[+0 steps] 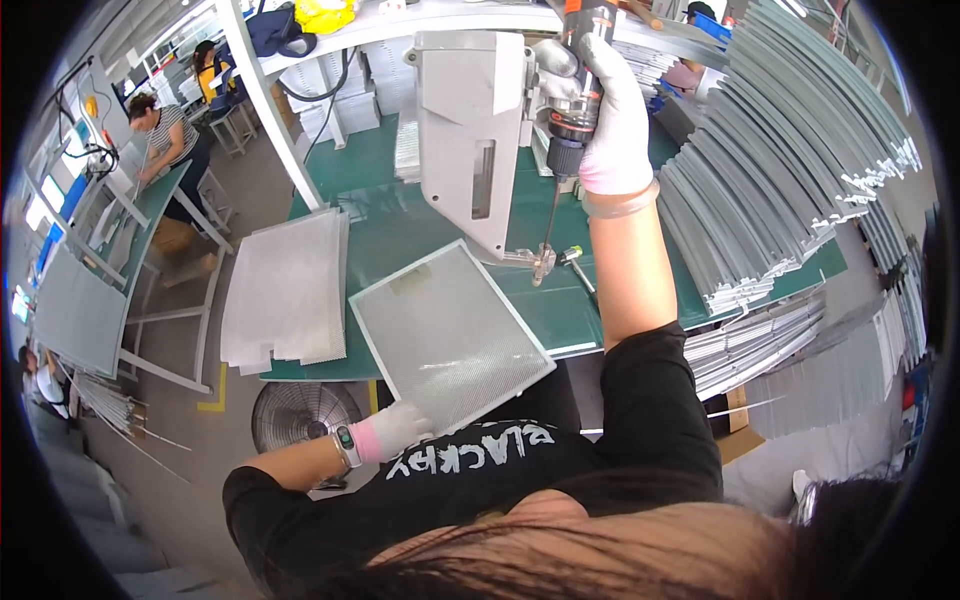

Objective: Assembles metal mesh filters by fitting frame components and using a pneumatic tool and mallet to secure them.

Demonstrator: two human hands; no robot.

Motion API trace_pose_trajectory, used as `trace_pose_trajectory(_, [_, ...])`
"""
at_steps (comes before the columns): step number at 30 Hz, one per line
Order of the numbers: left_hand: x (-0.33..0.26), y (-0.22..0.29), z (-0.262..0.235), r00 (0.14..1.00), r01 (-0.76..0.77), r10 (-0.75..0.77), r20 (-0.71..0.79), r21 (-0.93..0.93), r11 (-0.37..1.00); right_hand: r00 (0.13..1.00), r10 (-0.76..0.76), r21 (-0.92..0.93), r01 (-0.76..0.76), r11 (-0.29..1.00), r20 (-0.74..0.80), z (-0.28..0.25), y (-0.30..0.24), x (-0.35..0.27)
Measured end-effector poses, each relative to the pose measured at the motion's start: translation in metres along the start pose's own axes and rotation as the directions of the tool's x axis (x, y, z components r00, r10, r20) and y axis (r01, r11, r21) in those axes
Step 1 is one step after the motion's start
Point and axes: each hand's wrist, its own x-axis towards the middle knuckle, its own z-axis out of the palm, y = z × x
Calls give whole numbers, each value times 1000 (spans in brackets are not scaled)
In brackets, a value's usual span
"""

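Observation:
My left hand (398, 428), in a white glove with a pink cuff, grips the near-left corner of a framed mesh panel (450, 325). The panel is flat and grey, with a thin light frame, and its far part lies over the green tabletop. My right hand (620, 120), gloved too, is closed around a black and orange power screwdriver (577, 125). Its long bit (551, 215) points down to a small metal fitting (541, 265) at the foot of a tall grey machine housing (470, 130). The fitting stands just beyond the panel's far-right edge.
Stacked mesh sheets (285, 290) lie at the left on the green table (370, 180). A small hammer-like tool (574, 258) rests right of the fitting. Piled grey frames (780, 150) rise at the right. A floor fan (300, 415) stands below; a co-worker (170, 140) is at the far left.

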Motion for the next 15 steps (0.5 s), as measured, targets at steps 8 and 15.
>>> trace_pose_trajectory(8, [86, -32, -94, 639, 714, -346, -688, 362, 600, 998, 52, 4, -52, 999, -31, -12, 4, -23])
trace_pose_trajectory(15, [141, -34, -66, 650, 603, -515, -559, -33, 797, 999, 33, -119, -37, 992, -30, -3, 1, -39])
